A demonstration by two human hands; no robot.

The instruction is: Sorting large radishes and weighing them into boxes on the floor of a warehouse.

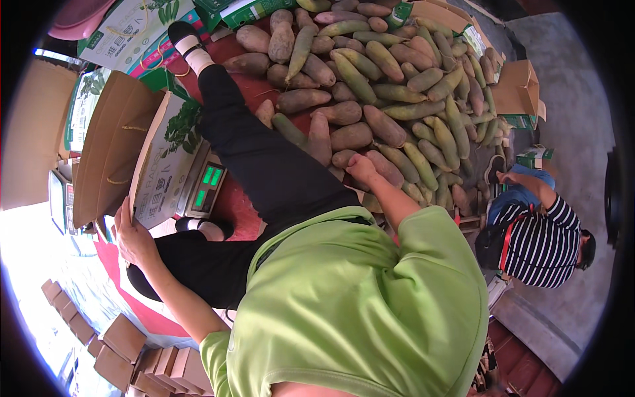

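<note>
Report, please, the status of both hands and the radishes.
Left hand at carton's edge. Right hand at radish pile, grip unclear. Black-trousered leg between carton and pile.

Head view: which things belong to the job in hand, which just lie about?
Apparently the job:
box, left hand at its edge
radishes, right hand by them
scale, lit, beside the box

Seemingly lying about:
brown cartons, lower left
pink object, upper left
</note>
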